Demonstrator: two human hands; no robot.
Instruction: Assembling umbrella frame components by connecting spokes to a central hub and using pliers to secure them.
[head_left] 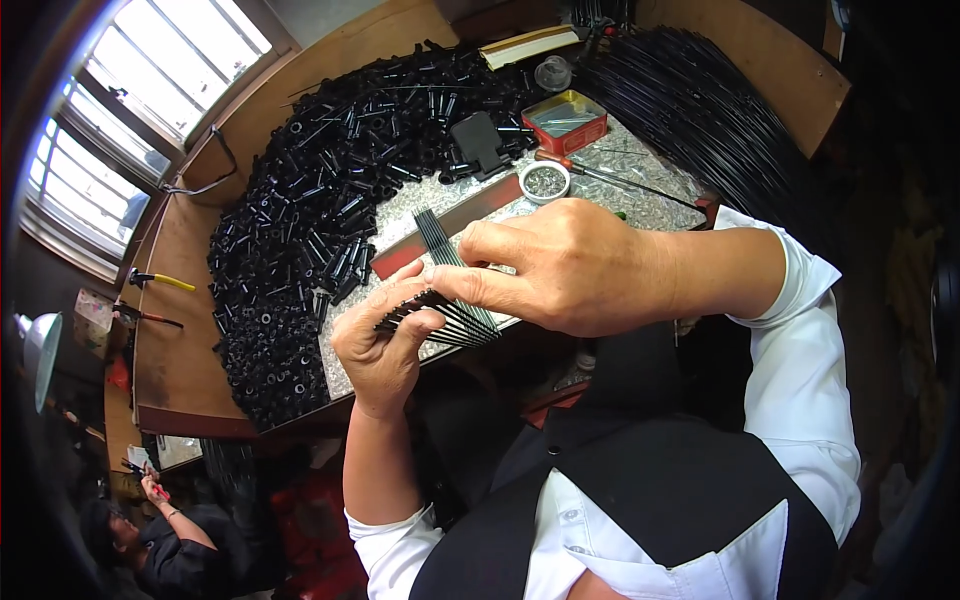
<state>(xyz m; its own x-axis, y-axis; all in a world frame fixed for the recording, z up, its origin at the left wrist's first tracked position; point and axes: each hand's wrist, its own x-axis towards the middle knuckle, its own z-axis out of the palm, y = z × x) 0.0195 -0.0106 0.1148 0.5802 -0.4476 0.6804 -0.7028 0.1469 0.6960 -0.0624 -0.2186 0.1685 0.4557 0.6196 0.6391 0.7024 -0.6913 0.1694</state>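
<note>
My left hand (375,345) grips a fanned row of thin dark rods (462,326) between thumb and fingers, their ends lined up along its fingers. A second flat row of thin rods (432,235) meets the first at an angle, passing under my right fingers and lying over a long reddish strip (400,255). My right hand (575,265) reaches across from the right. Its thumb and forefinger are pressed together at the rod ends, touching my left fingers. What sits in that pinch is hidden.
A large heap of small black tubular parts (300,210) covers the bench's left and back. Behind my hands stand a white cup of small metal pieces (545,182), a red tin (565,122) and a screwdriver-like tool (620,182). Long black rods (700,100) are piled right. Another person (180,540) works lower left.
</note>
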